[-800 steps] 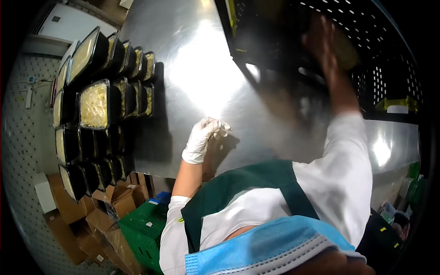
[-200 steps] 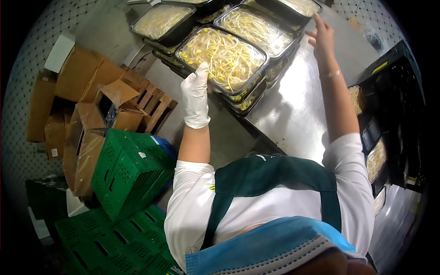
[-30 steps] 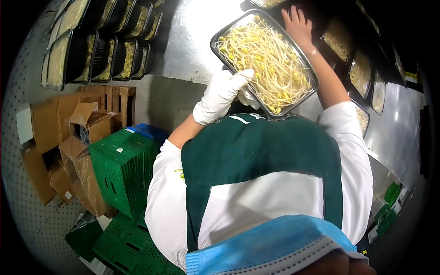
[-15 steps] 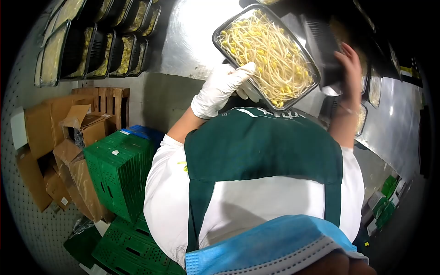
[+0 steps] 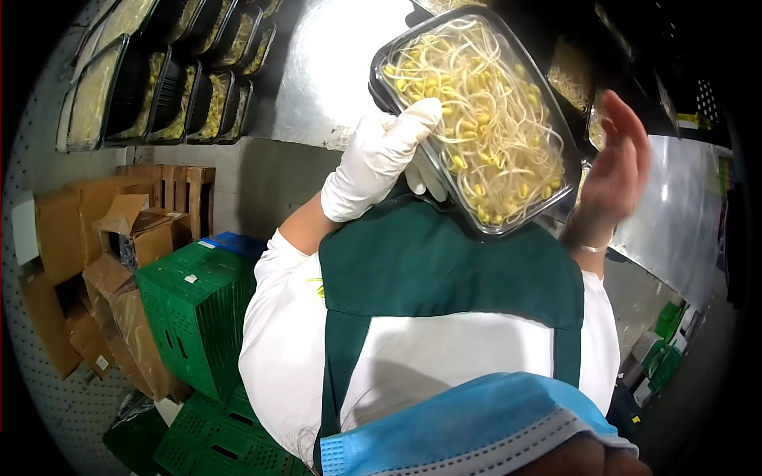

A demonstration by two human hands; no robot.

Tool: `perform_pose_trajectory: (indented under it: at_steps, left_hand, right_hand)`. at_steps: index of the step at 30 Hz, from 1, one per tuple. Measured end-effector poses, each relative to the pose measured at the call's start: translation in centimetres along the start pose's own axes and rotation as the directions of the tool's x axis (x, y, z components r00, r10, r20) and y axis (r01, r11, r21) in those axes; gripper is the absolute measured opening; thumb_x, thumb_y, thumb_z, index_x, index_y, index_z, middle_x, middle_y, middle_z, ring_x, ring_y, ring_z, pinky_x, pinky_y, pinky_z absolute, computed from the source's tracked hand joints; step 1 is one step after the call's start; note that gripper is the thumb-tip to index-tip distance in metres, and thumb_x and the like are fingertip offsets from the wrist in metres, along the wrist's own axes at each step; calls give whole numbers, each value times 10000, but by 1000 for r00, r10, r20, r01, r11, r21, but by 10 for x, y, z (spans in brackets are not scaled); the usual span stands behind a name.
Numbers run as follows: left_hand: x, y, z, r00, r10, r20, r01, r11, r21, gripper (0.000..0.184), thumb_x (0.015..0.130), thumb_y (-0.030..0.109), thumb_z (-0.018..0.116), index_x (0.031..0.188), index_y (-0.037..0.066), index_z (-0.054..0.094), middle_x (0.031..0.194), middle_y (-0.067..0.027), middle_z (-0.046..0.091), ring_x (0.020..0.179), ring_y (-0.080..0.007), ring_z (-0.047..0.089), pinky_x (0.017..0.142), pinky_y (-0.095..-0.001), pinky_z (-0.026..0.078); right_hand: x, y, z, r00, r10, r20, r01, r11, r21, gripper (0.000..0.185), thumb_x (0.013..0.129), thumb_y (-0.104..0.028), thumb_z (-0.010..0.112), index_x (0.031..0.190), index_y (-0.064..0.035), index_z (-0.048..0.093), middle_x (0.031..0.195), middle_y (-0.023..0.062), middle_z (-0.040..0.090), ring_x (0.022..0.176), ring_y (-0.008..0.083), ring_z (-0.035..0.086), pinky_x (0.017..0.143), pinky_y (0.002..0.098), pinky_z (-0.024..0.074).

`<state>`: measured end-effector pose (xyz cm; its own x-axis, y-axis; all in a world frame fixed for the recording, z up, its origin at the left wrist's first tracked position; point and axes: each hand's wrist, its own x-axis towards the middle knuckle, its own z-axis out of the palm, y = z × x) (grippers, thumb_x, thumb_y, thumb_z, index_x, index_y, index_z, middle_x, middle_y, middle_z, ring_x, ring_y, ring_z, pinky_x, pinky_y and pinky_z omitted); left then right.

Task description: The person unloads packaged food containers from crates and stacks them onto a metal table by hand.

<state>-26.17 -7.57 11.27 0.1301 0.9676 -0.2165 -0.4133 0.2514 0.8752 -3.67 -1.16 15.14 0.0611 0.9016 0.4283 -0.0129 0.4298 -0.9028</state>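
Note:
My left hand [image 5: 369,163], in a white glove, grips the left edge of a black tray of bean sprouts [image 5: 484,127], thumb on top and fingers underneath. The tray is tilted in front of my chest, and shiny clear film seems to cover its yellow-headed sprouts. Another dark edge shows below its upper left corner; whether this is a second tray I cannot tell. Bare and holding nothing, my right hand [image 5: 615,170] is raised to the right of the tray, apart from it, fingers stretched out.
Rows of stacked sprout trays [image 5: 178,95] stand at the upper left of the metal table [image 5: 313,71]. More sprout packs [image 5: 570,83] lie in shadow at the right. Green crates [image 5: 194,297], cardboard boxes [image 5: 63,230] and a wooden pallet [image 5: 184,186] are on the left.
A dark ribbed tray at my right hand is no longer seen there. That hand has moved down and right, with its fingers free. The sprouts facing me look sparser and differently arranged.

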Motion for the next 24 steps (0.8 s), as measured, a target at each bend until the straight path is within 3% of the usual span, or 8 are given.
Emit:
perform_pose_trajectory:
  at_steps: [3, 7, 10, 13, 18, 20, 22, 24]
  left_hand:
    - [-2, -2, 0, 998, -59, 38, 57, 998, 38, 481, 836, 418, 449, 758, -45, 552, 632, -143, 593, 473, -174, 562, 368, -216, 417]
    - [5, -33, -47, 993, -17, -116, 17, 1000, -2, 603, 873, 460, 307, 665, -41, 571, 588, -129, 589, 482, -185, 575, 396, -200, 419]
    - [31, -97, -79, 899, -415, -138, 434, 885, 168, 273, 790, 230, 498, 842, -29, 566, 710, -128, 591, 542, -175, 579, 440, -245, 456]
    - [63, -168, -89, 980, 186, 76, -199, 944, 263, 283, 766, 38, 525, 1039, -30, 491, 922, -102, 583, 858, -183, 560, 718, -280, 478]
    - [54, -129, -68, 992, -2, -122, -51, 901, -430, 272, 765, -5, 516, 1035, -31, 493, 925, -114, 587, 846, -192, 572, 717, -288, 487]
    - [68, -110, -71, 946, 32, -324, -206, 828, -521, 262, 793, 56, 452, 1040, -24, 484, 881, -136, 578, 739, -234, 600, 571, -319, 521]
    - [86, -75, -102, 903, -19, -429, -45, 990, -137, 267, 784, 51, 442, 1044, -10, 457, 890, -156, 560, 709, -249, 603, 524, -318, 527]
    - [129, -68, -129, 875, -38, -483, -164, 915, -369, 253, 774, 48, 438, 1022, 2, 464, 870, -161, 558, 705, -254, 605, 515, -314, 535]
  right_hand:
    - [-8, -38, 7, 541, -105, 834, 647, 686, -333, 730, 650, -511, 626, 1134, 11, 461, 1180, 176, 460, 1091, 289, 446, 898, 371, 310]
    - [-8, -29, 17, 485, 27, 874, 732, 534, -422, 679, 646, -435, 631, 1134, -1, 444, 1235, 160, 417, 1151, 332, 381, 938, 412, 273]
    - [-3, -29, 15, 435, 97, 895, 721, 559, -410, 598, 666, -350, 566, 1138, -9, 433, 1246, 179, 401, 1164, 343, 363, 946, 423, 260]
    - [-6, -27, 15, 465, 84, 881, 686, 595, -418, 581, 617, -258, 518, 1134, -5, 438, 1247, 174, 403, 1176, 328, 359, 965, 438, 215]
    - [15, -27, 39, 437, 114, 892, 714, 560, -421, 602, 583, -206, 500, 1152, -23, 430, 1261, 152, 397, 1207, 314, 319, 985, 430, 173]
    - [34, -16, 65, 408, 90, 908, 746, 541, -389, 645, 531, -124, 494, 1168, -61, 424, 1266, 110, 404, 1207, 298, 320, 980, 431, 184]
    - [63, 12, 99, 399, -37, 916, 772, 553, -314, 647, 541, -78, 507, 1181, -85, 418, 1258, 86, 415, 1196, 277, 338, 957, 423, 232]
    - [94, 42, 137, 392, -196, 899, 847, 459, -269, 622, 587, -57, 536, 1195, -108, 414, 1252, 67, 421, 1182, 252, 354, 940, 403, 274]
